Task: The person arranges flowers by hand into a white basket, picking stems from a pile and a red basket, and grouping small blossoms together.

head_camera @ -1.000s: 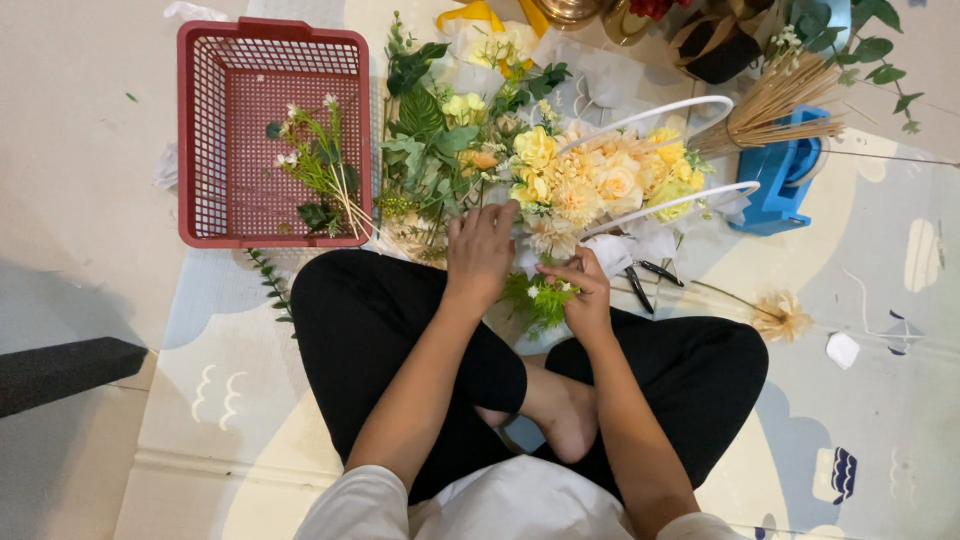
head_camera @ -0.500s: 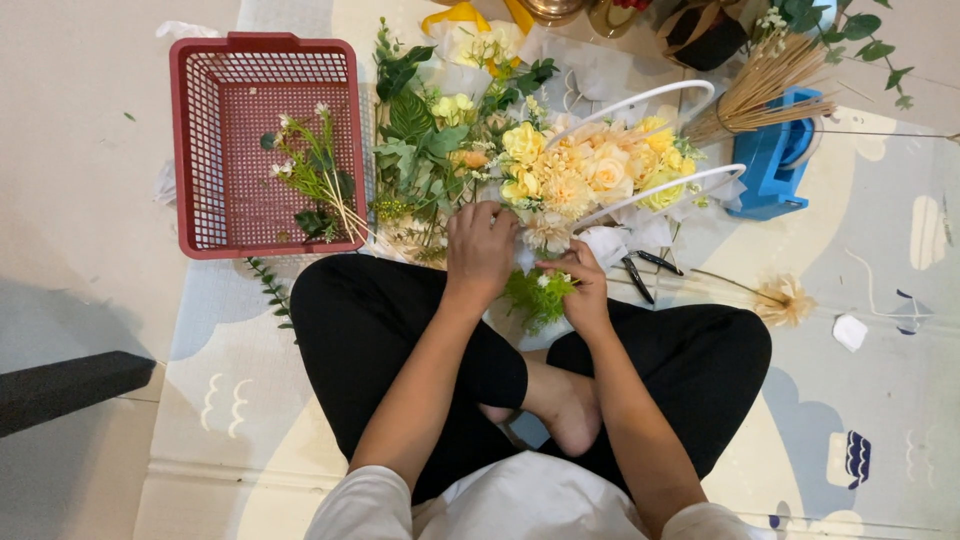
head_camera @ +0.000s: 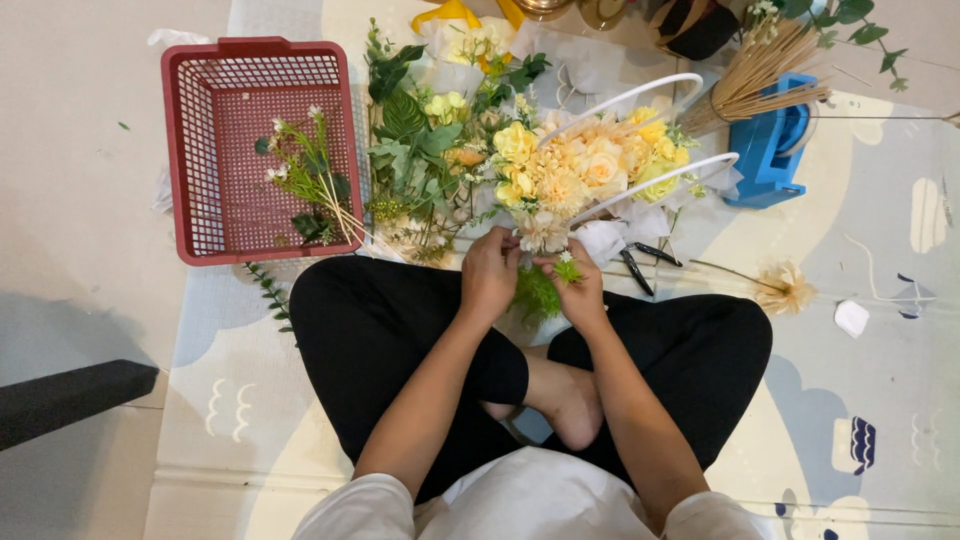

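Note:
I sit cross-legged on a floor mat with a white-handled flower basket (head_camera: 640, 95) full of yellow and cream flowers (head_camera: 585, 170) in front of my knees. My left hand (head_camera: 488, 275) grips the near side of the arrangement below a cream bloom (head_camera: 541, 232). My right hand (head_camera: 578, 290) pinches a small green sprig (head_camera: 566, 268) with tiny white flowers, right beside the left hand. A feathery green tuft (head_camera: 537, 297) sticks out between the two hands.
A red plastic crate (head_camera: 190, 150) with a leafy sprig (head_camera: 310, 185) lies at the left. Loose greenery (head_camera: 410, 140) is piled beside it. Black scissors (head_camera: 640, 265), a blue tape dispenser (head_camera: 775, 145), dried straw stems (head_camera: 760, 70) and a dried flower (head_camera: 785, 288) lie to the right.
Both hands stay at the basket's near edge; the right hand has shifted slightly left toward the left hand with the sprig. The view has drifted a little.

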